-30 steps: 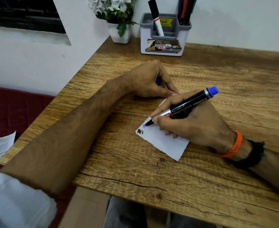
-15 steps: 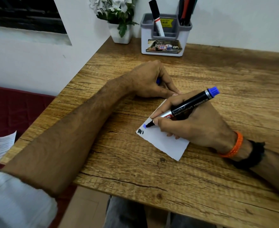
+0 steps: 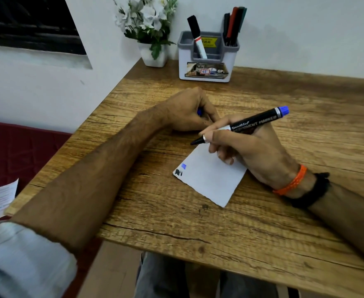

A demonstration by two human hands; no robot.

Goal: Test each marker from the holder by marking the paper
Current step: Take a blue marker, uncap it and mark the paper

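My right hand (image 3: 247,147) grips a black marker with a blue end (image 3: 254,121), its tip lifted off the sheet and pointing left toward my left hand. A white paper (image 3: 211,179) lies on the wooden table (image 3: 284,233) and carries a black mark and a blue mark near its left corner. My left hand (image 3: 187,112) rests curled on the table above the paper, holding the marker's blue cap (image 3: 199,112), of which only a sliver shows. The grey-and-white holder (image 3: 206,61) at the back keeps one black marker (image 3: 196,35) on the left and several markers (image 3: 233,24) on the right.
A white pot of white flowers (image 3: 151,29) stands left of the holder by the wall. The table's left edge drops to a dark red surface with a printed slip of paper (image 3: 0,198) on it. Bare wood stretches to the right and front.
My right hand has lifted the marker's tip off the paper and swung it up toward my left hand. A blue mark is left above the black one. The left hand has not moved.
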